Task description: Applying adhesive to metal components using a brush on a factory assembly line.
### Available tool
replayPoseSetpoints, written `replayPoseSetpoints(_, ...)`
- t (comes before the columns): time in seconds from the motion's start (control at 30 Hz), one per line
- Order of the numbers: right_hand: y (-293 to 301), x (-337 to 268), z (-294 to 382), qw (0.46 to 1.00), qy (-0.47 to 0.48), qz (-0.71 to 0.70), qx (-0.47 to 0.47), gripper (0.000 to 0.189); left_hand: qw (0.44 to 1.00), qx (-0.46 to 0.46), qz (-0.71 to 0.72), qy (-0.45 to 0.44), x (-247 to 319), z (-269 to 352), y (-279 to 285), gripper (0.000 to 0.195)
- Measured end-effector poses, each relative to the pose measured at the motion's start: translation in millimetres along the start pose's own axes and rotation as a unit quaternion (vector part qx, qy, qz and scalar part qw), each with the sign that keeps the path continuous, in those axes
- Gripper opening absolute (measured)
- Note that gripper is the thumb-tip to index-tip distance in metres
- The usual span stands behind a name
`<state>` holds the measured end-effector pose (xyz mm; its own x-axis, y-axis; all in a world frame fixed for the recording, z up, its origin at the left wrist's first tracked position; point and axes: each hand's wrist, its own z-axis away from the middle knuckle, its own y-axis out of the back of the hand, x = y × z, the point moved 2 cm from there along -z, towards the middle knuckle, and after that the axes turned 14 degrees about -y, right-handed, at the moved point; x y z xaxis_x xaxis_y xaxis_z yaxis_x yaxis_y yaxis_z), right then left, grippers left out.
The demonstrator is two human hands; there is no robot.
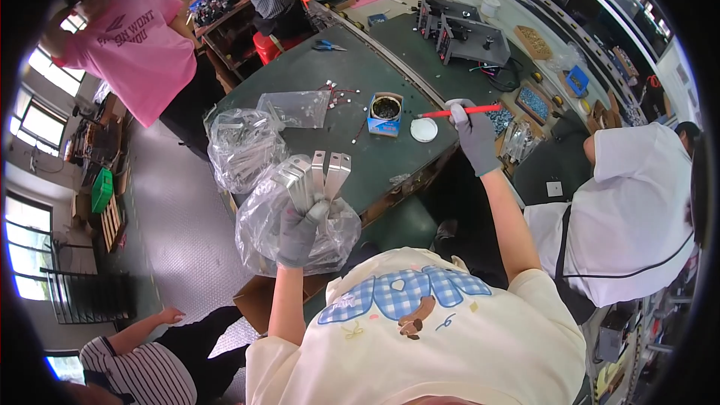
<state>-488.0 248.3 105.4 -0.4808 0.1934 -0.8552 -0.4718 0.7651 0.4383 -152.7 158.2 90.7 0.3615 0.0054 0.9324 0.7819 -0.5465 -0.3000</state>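
My left hand (302, 230), in a grey glove, is closed around several flat metal brackets (304, 180) with holes in their ends, above a clear plastic bag (253, 236). In my gloved right hand (471, 132) is a red stick-like tool (469, 111), perhaps a brush or pen, its tip pointing left over a white round lid (423, 130). Left of that lid, an open tin of dark paste (386, 108) stands in a blue box (385, 126). Small wire leads with white connectors (337, 95) lie behind the tin.
Another plastic bag of metal parts (247, 149) and a flat clear bag (298, 109) lie on the green table (371, 62). Blue-handled pliers (329, 45) lie farther back. Black metal housings (472, 39) stand beyond the rail. Co-workers are at left, lower left, back and right.
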Motion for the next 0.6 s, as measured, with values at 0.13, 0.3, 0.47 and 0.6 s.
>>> replayPoseSetpoints(0.13,-41.6,17.4,-23.3,0.994,0.037,0.088,0.053,0.021,0.998,-0.023,0.043,0.051,-5.6,-20.1,12.5,0.013)
replayPoseSetpoints(0.3,-98.6,-0.2,-66.1,0.970,0.075,0.226,0.047,0.019,0.993,-0.050,0.051,0.094,-21.6,-43.6,35.0,0.015)
replayPoseSetpoints(0.47,-149.2,-0.1,-109.0,0.925,0.051,0.363,-0.100,0.024,0.986,-0.074,0.068,0.133,-31.4,-65.3,56.0,0.018)
replayPoseSetpoints(0.6,-177.7,-5.6,-118.4,0.878,0.015,0.444,-0.180,0.022,0.980,-0.093,0.071,0.163,-42.7,-78.2,73.5,0.019)
